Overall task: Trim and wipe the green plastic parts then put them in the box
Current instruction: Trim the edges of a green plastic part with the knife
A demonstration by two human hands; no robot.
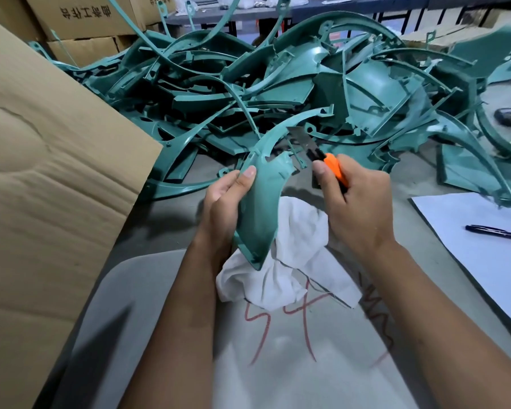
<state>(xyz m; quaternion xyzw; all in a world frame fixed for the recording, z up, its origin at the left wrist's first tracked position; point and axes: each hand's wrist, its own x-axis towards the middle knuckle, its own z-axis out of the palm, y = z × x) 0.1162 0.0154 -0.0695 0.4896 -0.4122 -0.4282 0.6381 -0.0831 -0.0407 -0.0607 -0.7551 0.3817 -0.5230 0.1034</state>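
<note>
From the head view I see my left hand (227, 199) gripping a curved green plastic part (261, 202) above a white cloth (295, 261) near the tabletop (322, 364) front edge. My right hand (357, 208) clasps an orange utility knife (326, 162), blade at the part's upper edge. A heap of green parts (292, 84) covers the far side; a cardboard box (42, 172) stands at the left edge.

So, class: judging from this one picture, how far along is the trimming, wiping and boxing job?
Early, it seems. Nothing visibly finished: the inside of the cardboard box is hidden. In hand: the left hand grips one green part while the right hand holds an orange knife with its blade at the part's edge, so trimming. Left: wiping with the white cloth, boxing, then the big pile.
</note>
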